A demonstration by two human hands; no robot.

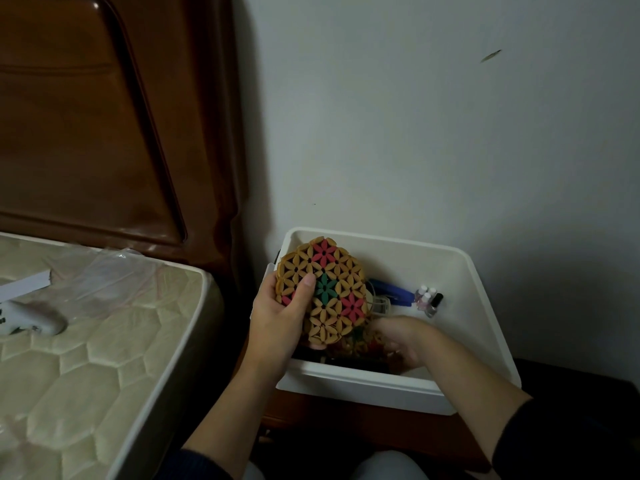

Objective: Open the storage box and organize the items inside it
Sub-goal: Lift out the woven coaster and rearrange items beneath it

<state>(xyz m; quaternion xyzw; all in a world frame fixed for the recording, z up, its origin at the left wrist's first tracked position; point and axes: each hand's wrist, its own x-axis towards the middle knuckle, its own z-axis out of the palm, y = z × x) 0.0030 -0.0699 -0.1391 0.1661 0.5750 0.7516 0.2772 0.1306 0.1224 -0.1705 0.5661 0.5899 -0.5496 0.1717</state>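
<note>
Bamboo trivet (323, 292), flower-lattice pattern with red and green petals, is held in the left hand (282, 317): thumb pressed on the face, fingers wrapped behind the left edge. It's tilted up, over the left half of the white storage box (485, 289), clear of the floor of the box.

Right hand (398, 336) is down inside the box near the front wall, on or around more lattice pieces under the trivet. Can't tell whether it grips anything; fingers are hidden.

Handling guess: trivet looks light and stiff, but it's glued or strung segments, so twisting could pop joints. Edge pinch works; holes give purchase, not slippery. Flat stacking is the safe way to store it.

Further out in the box: blue stapler-like item (393, 292), clear plastic piece (380, 304), small nail polish bottles (428, 301) standing toward the right, glass, easy to tip. Lid not visible; box is open.

Box sits on a wooden nightstand (346, 420) against the wall, mattress (86, 341) to the left.
</note>
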